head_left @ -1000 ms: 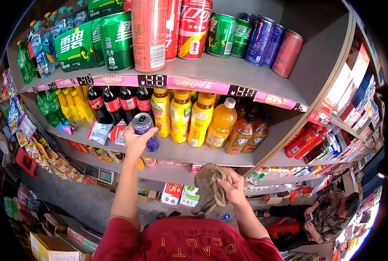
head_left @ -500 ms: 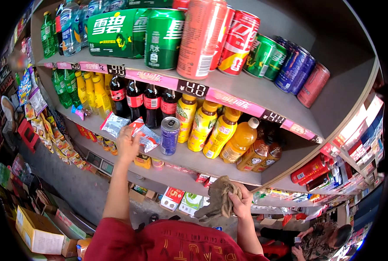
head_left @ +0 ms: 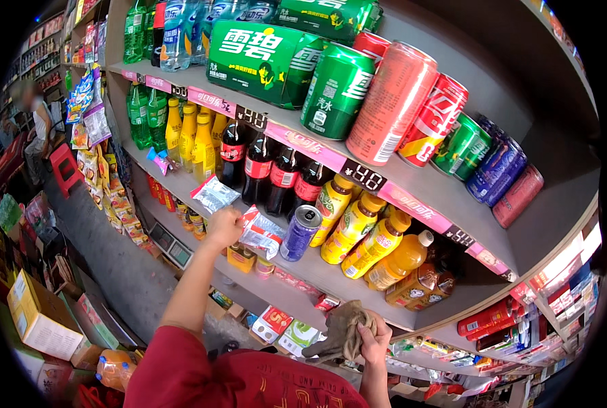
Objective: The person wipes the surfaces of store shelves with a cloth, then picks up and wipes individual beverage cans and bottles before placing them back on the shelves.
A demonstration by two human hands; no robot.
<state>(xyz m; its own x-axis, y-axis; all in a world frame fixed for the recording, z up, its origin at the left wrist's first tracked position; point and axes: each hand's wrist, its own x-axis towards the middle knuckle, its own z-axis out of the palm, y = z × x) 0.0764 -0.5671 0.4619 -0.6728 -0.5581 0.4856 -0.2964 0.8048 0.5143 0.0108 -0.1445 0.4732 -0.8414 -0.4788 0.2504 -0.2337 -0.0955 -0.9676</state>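
My left hand (head_left: 225, 226) is over the front of the middle shelf, fingers curled closed. Behind it lies a silver packet (head_left: 214, 194), and at its right a red-and-white packet (head_left: 261, 233). Whether its fingers pinch either one is hidden. A purple drink can (head_left: 301, 233) stands upright just right of the packets. Lower down, in front of the shelves, my right hand (head_left: 377, 338) grips a crumpled brown cloth (head_left: 344, 332), which hangs to the left of the fingers.
Cola bottles (head_left: 257, 168) and yellow-labelled drink bottles (head_left: 344, 224) stand behind the packets and can. The upper shelf edge (head_left: 303, 145) overhangs them, bearing green cans (head_left: 336, 92) and tall red cans (head_left: 393, 102). Cardboard boxes (head_left: 42, 316) stand at lower left.
The view has shifted, so the shelves sit farther right and lower. My left hand's fingers, spread by the packets before, are now curled in. The cloth stays in my right hand.
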